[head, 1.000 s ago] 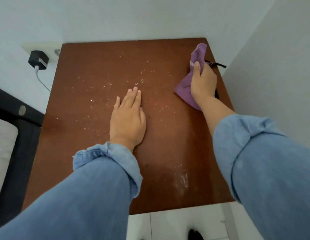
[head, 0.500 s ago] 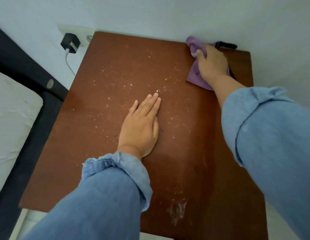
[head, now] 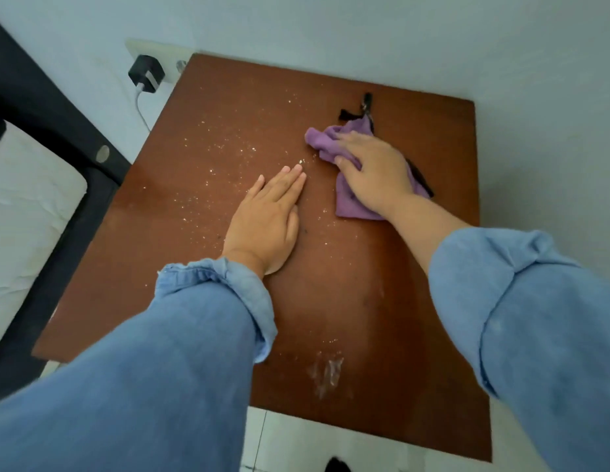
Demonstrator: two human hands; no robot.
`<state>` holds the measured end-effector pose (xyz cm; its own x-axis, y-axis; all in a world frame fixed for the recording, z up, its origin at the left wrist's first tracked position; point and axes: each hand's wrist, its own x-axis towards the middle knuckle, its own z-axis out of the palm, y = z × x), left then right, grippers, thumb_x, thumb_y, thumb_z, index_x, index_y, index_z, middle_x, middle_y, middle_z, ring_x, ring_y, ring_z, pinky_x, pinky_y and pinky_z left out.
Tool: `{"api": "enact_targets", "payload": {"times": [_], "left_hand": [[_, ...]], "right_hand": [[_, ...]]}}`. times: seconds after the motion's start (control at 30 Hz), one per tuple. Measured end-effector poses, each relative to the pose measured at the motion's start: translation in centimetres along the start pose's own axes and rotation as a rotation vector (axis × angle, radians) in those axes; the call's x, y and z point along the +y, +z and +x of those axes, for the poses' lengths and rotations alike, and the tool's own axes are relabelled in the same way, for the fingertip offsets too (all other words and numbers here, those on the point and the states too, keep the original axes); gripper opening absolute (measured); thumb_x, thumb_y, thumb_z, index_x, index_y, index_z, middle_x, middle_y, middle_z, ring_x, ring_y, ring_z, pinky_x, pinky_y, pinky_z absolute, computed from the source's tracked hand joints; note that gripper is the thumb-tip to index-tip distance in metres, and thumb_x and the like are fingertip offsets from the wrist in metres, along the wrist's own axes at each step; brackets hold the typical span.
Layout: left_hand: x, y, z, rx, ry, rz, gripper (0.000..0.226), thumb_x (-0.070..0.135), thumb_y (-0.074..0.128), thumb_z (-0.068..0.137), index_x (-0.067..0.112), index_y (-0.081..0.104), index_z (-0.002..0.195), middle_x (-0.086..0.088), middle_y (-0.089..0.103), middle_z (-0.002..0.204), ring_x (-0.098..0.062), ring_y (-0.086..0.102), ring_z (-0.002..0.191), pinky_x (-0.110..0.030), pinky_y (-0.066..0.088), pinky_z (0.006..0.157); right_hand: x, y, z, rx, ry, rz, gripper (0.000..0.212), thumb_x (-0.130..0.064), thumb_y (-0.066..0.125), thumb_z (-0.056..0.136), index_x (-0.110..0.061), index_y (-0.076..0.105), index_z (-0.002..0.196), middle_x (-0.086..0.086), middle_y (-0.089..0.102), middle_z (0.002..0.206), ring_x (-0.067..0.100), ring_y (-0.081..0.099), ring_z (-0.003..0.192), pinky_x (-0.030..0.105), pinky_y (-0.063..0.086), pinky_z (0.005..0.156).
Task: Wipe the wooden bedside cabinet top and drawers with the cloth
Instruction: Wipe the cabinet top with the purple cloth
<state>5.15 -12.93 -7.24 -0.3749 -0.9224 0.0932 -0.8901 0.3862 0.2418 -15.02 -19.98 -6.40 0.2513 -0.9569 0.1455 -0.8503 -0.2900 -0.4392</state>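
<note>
The brown wooden cabinet top [head: 416, 137] fills the middle of the head view, seen from above. White crumbs and dust speckle its left and centre part, and a whitish smear [head: 325, 373] marks the near edge. My right hand [head: 375, 172] presses a purple cloth [head: 322, 139] flat on the top, right of centre, fingers gripping its bunched end. My left hand [head: 266, 221] lies flat on the wood just left of the cloth, fingers together, holding nothing. The drawers are hidden below the top.
A thin black strap-like object [head: 363, 105] lies on the top behind and under the cloth. A black charger [head: 146, 73] with a white cable is plugged into the wall at the back left. A black bed frame [head: 34, 107] and white mattress [head: 20, 212] stand at the left. White walls close in behind and to the right.
My right hand has dragged the purple cloth from the back right corner toward the centre of the top. The black object is now exposed behind it. My left hand has stayed put.
</note>
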Motion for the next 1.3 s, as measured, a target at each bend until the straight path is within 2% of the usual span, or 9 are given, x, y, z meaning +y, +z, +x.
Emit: {"api": "enact_targets", "payload": {"times": [0.1,0.27,0.47,0.67,0.8,1.0,1.23,1.3], "left_hand": [[0.1,-0.1,0.1,-0.004,0.012,-0.019,0.062,0.029,0.015,0.089,0.012,0.03,0.148,-0.001,0.027,0.155,-0.014,0.02,0.144,-0.031,0.006,0.118],[0.0,-0.3,0.2,-0.039,0.015,0.007,0.051,0.018,0.026,0.099,0.012,0.024,0.149,0.001,0.018,0.158,-0.013,0.013,0.146,-0.034,0.006,0.119],[0.6,-1.0,-2.4,-0.023,-0.033,-0.02,0.049,0.015,0.025,0.1,0.01,0.024,0.149,0.0,0.019,0.158,-0.013,0.012,0.146,-0.033,0.003,0.119],[2.1,-2.0,-10.9,0.02,-0.06,-0.078,0.056,0.021,0.021,0.092,0.011,0.036,0.145,-0.001,0.033,0.153,-0.014,0.025,0.143,-0.032,0.011,0.118],[1.2,-1.7,-16.0,0.018,-0.069,-0.046,0.06,0.025,0.016,0.09,0.011,0.036,0.145,-0.001,0.032,0.153,-0.014,0.025,0.143,-0.032,0.012,0.118],[0.8,-1.2,-17.1,0.066,-0.055,-0.03,0.06,0.024,0.016,0.089,0.01,0.037,0.145,-0.001,0.034,0.152,-0.015,0.027,0.142,-0.032,0.014,0.117],[0.5,-1.0,-17.0,0.062,-0.045,0.003,0.051,0.012,0.03,0.096,0.008,0.032,0.146,-0.003,0.029,0.155,-0.017,0.023,0.143,-0.033,0.012,0.117],[1.0,-0.9,-17.0,0.052,-0.061,0.007,0.05,0.011,0.031,0.097,0.008,0.03,0.147,-0.002,0.026,0.156,-0.016,0.021,0.144,-0.033,0.011,0.118]], "right_hand": [[-3.5,0.6,-6.0,0.024,-0.003,0.023,0.042,-0.027,0.051,0.091,-0.025,0.054,0.133,-0.005,0.057,0.135,0.015,0.047,0.129,0.029,0.031,0.109],[-8.1,2.1,-14.1,0.038,0.029,0.001,0.044,-0.027,0.047,0.09,-0.021,0.054,0.133,-0.007,0.054,0.137,0.012,0.044,0.132,0.03,0.028,0.111],[-8.3,2.3,-14.7,0.059,-0.003,-0.051,0.045,-0.025,0.046,0.091,-0.022,0.052,0.135,-0.006,0.053,0.139,0.013,0.044,0.132,0.03,0.027,0.113],[-8.1,2.3,-14.3,0.026,0.019,-0.076,0.045,-0.029,0.043,0.092,-0.028,0.05,0.136,-0.009,0.049,0.142,0.011,0.04,0.134,0.032,0.027,0.114],[-8.3,2.6,-14.2,0.039,0.047,-0.047,0.045,-0.025,0.044,0.09,-0.029,0.05,0.135,-0.01,0.05,0.141,0.012,0.04,0.134,0.036,0.028,0.114],[-8.8,2.5,-14.0,0.09,0.047,-0.001,0.039,-0.024,0.045,0.09,-0.032,0.057,0.126,-0.01,0.058,0.132,0.015,0.049,0.127,0.04,0.038,0.107],[-13.3,3.4,-22.0,0.138,0.03,0.087,0.039,-0.009,0.053,0.085,-0.024,0.065,0.119,-0.003,0.065,0.124,0.019,0.054,0.121,0.033,0.036,0.103],[-14.8,3.9,-25.2,0.154,0.018,0.108,0.039,-0.006,0.056,0.081,-0.02,0.067,0.117,-0.001,0.068,0.119,0.02,0.058,0.116,0.034,0.04,0.1]]}}
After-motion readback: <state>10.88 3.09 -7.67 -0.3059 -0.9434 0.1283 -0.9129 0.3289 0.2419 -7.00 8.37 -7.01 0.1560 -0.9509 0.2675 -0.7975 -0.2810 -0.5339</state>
